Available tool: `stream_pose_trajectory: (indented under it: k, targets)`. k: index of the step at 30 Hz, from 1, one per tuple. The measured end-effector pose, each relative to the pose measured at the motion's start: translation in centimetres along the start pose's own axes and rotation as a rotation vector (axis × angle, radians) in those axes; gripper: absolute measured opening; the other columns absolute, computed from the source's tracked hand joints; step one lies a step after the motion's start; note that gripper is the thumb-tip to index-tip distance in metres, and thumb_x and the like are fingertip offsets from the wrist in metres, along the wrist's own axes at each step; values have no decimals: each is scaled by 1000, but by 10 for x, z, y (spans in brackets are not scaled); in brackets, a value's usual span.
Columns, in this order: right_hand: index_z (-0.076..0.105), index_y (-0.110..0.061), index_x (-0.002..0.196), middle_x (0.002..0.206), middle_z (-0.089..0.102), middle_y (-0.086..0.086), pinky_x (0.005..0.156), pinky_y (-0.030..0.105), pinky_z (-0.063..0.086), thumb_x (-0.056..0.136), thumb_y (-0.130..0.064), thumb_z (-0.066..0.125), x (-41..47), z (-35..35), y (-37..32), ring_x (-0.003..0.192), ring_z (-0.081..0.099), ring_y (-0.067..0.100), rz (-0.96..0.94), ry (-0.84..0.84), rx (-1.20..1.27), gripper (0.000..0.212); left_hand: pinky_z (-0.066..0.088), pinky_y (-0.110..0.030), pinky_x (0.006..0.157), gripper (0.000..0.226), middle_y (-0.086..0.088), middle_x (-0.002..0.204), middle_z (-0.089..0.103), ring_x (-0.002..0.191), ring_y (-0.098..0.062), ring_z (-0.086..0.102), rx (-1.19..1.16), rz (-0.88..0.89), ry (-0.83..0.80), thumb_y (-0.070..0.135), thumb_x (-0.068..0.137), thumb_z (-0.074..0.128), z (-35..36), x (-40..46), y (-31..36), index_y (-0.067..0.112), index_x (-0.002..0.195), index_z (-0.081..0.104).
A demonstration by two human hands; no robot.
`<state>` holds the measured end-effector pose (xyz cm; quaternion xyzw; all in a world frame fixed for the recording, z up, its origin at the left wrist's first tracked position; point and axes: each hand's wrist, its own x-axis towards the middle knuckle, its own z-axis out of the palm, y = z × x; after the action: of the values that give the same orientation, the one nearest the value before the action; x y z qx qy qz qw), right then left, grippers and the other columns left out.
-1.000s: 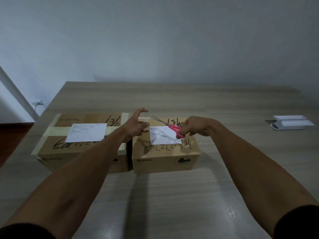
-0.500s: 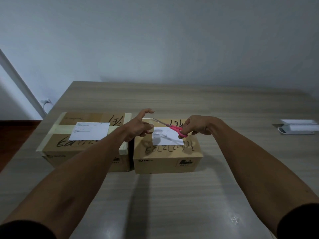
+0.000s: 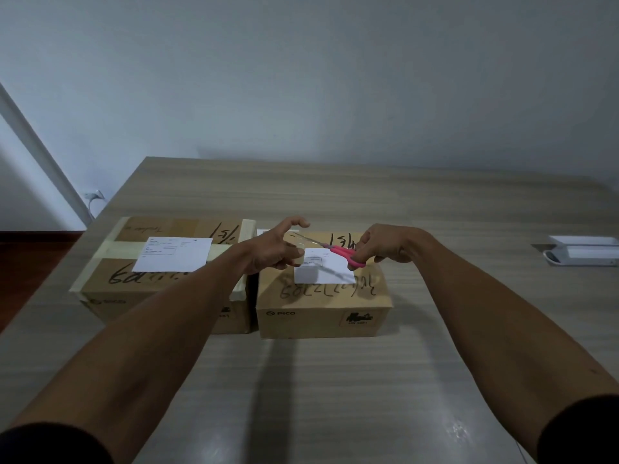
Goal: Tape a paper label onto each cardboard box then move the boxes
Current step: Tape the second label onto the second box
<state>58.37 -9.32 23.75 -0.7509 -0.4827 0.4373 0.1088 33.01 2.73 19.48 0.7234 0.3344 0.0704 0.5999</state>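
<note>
The right hand (image 3: 385,244) grasps the pink handles of the scissors (image 3: 338,251), fingers curled through and around them, with the blades pointing left and slightly far, toward the left hand (image 3: 273,251). The left hand hangs over the left far corner of the right box (image 3: 321,296); its index finger arches up and its thumb and lower fingers seem to pinch a clear strip of tape (image 3: 301,244) that the blade tips meet. The tape is faint and see-through, so its edges are hard to make out.

Both hands hover above the right label (image 3: 326,271), a white sheet lying flat on top of the right box, partly covered by the scissors and by the left fingers. Black handwriting runs across the box top on the near and far sides of the label.

The left box (image 3: 144,289) stands just beside the right one, their sides touching or nearly so; the left forearm crosses its near right corner. Pale tape bands wrap its top, and the left label (image 3: 172,254) lies flat on it over one band.

Both boxes sit on a wood-grain table (image 3: 335,380). Well apart from them, at the right edge of the table, lies a white device (image 3: 582,252). A pale wall (image 3: 301,78) rises behind the far edge of the table.
</note>
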Motion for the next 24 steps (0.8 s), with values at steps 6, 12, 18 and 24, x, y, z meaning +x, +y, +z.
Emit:
stream_pose_trajectory:
  k: [6, 12, 18, 24]
  targets:
    - [78, -1, 75, 90, 76, 14, 68, 33, 42, 69, -19, 91, 2, -3, -1, 83, 55, 20, 11, 42, -27, 22, 45, -28, 60, 60, -11, 87, 62, 61, -7, 59, 29, -34, -8, 3, 97, 62, 3, 3, 2, 44, 137, 44]
    - [72, -2, 71, 73, 72, 9, 64, 30, 53, 76, -20, 89, 6, 5, 8, 70, 64, 20, 119, 123, -96, 25, 46, -34, 66, 76, -18, 88, 63, 78, -20, 61, 14, -18, 21, 4, 95, 68, 10, 5, 1, 51, 144, 35]
    - [58, -6, 72, 76, 66, 9, 59, 30, 48, 77, -30, 90, 13, 40, 41, 64, 60, 19, 306, 424, -49, 40, 55, -40, 75, 87, -25, 94, 64, 87, -29, 61, 202, 29, 165, 15, 89, 77, 17, 7, -15, 48, 149, 24]
    - [64, 3, 79, 55, 68, 13, 43, 27, 52, 79, -6, 86, 9, 64, 55, 42, 64, 19, 397, 481, 206, 23, 52, -31, 68, 99, -11, 92, 62, 88, -26, 63, 381, 22, 286, 13, 85, 81, 27, -2, -23, 41, 156, 19]
